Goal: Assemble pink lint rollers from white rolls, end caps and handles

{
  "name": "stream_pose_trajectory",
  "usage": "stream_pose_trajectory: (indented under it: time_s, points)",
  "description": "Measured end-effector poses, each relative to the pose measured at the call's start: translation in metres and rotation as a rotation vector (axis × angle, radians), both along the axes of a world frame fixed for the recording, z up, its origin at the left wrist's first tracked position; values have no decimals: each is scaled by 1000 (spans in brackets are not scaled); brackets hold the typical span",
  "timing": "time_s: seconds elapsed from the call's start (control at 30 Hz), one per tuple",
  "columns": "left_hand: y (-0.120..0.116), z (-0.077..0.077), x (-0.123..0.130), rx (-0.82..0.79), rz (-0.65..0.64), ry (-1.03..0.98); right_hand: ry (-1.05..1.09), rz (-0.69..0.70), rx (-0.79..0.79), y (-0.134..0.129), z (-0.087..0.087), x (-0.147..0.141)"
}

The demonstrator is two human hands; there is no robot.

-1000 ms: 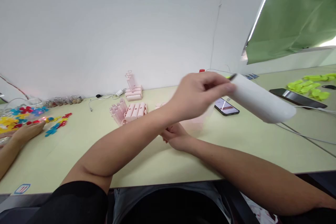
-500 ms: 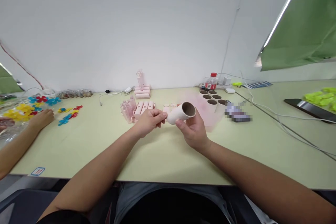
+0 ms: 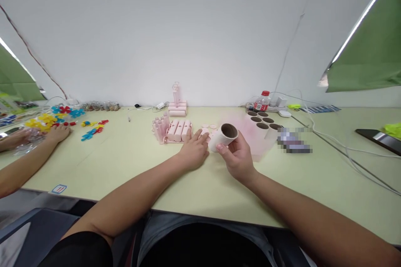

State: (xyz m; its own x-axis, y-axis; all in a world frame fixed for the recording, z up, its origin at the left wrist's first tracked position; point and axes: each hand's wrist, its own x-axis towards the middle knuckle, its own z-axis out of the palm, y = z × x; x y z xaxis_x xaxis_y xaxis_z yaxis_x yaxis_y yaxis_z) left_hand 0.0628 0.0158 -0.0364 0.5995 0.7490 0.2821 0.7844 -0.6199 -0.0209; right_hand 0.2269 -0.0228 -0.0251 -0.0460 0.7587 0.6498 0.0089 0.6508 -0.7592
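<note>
My right hand (image 3: 239, 160) grips a pale cardboard tube (image 3: 217, 141) with a brown inside; it is tilted, its open end facing up toward me. Just left of it, my left hand (image 3: 194, 151) lies low over the table, fingers spread, with its fingertips by small pale pink discs (image 3: 213, 126). Whether the fingertips touch a piece there I cannot tell. Beyond that hand stand pink rolls side by side (image 3: 178, 132) with a strap around them. Slim clear pink tubes (image 3: 160, 128) stand close to their left.
Several upright cardboard tubes (image 3: 262, 126) stand on the right beside pink translucent sheeting (image 3: 247, 137). A red-capped bottle (image 3: 262, 101), cables and a dark phone-like slab (image 3: 377, 141) lie farther right. At left, another person's hand (image 3: 59, 133) touches colourful plastic pieces (image 3: 42, 122).
My left hand has left the tube's lower end and spread its fingers over the table near the discs. The right hand still holds the tube, now more upright. The view has shifted.
</note>
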Motion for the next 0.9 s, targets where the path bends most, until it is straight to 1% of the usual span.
stream_pose_trajectory:
  time_s: [0.2,0.27,0.57,0.67,0.77,0.9]
  points:
    - [-9,8,-3,-81,-107,-57,5,15,-25,0,0,0]
    - [-10,9,-3,-87,-119,-83,2,17,-30,0,0,0]
    - [-11,8,0,-74,-11,-109,-18,35,-76,1,-1,0]
    - [-9,9,0,-38,7,-140,-24,22,-91,1,0,0]
    - [-6,12,-4,-30,27,-244,-17,46,-120,0,2,0]
    - [-2,20,-14,-106,87,-499,-53,146,-162,-1,3,0]
